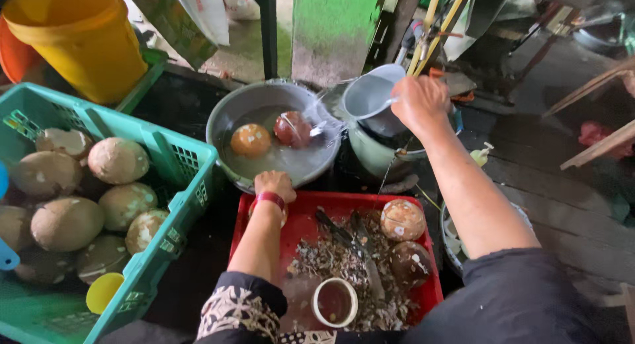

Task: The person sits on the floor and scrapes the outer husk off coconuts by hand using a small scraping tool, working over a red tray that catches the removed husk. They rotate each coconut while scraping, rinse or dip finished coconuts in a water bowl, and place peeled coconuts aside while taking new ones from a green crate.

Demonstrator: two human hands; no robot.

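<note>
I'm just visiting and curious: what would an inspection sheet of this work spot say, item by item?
Surface: dark wet floor, wooden planks at right.
Job's things: metal basin of water holding two peeled coconuts; grey scoop pouring water into it.
Clutter: red tray with shell scraps, two coconuts, a knife, a small cup; green crate of coconuts; yellow bucket; pale green pot.
Hands: left hand rests on the basin's near rim; right hand grips the scoop's handle.
Cables: nothing seen.
Surroundings: green post, yellow sticks, blurred items at top right.
</note>
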